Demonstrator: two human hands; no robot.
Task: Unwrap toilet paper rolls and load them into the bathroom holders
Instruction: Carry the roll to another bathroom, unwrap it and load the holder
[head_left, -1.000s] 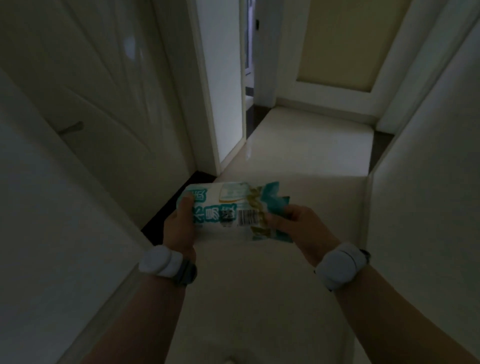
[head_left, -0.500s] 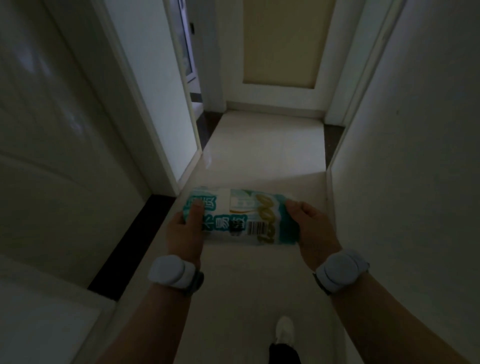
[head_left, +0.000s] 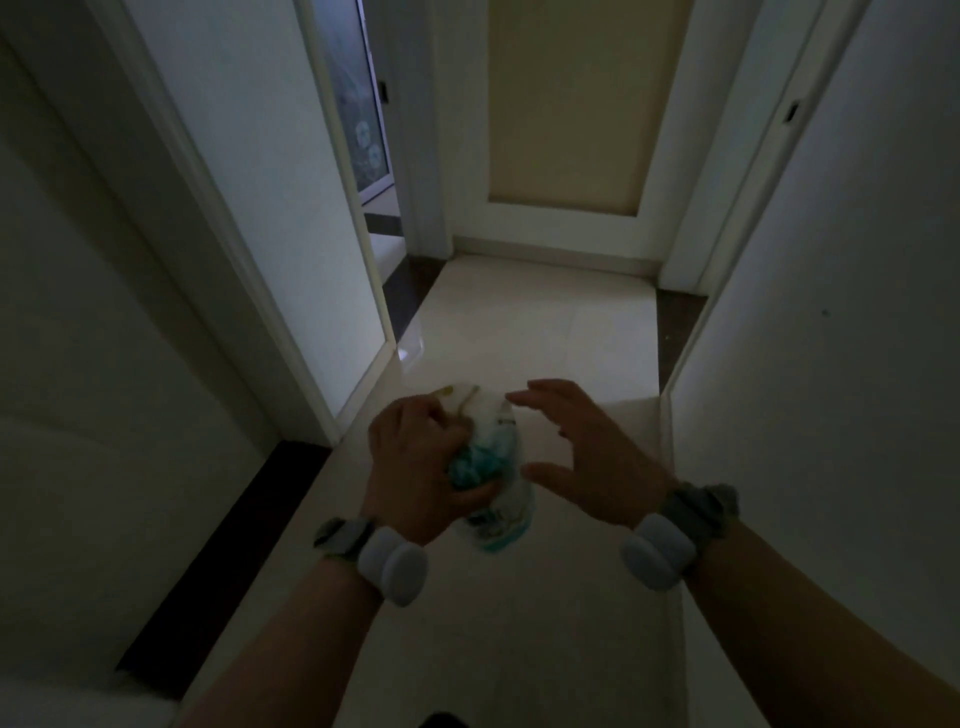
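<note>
**Left hand grips wrapped pack, right hand open beside it**

Left hand (head_left: 415, 467) is closed round the wrapped toilet paper pack (head_left: 493, 467), fingers bunching the teal wrapper. Right hand (head_left: 587, 457) at 3 o'clock of the pack, fingers spread, not touching; clear gap btwn. Pack's long axis runs 12–6, far end white, near end below the wrist. White wrist bands on both arms. Narrow hallway: walls close L & R, pale tile floor (head_left: 519, 649) open ahead, open doorway (head_left: 374, 171) at 11 o'clock, closed door (head_left: 566, 114) at 12. Dim light.

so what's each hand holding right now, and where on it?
Left hand grips the wrapped toilet paper pack around its middle, at the bunched teal wrapper. Right hand is open beside it, holding nothing.
</note>
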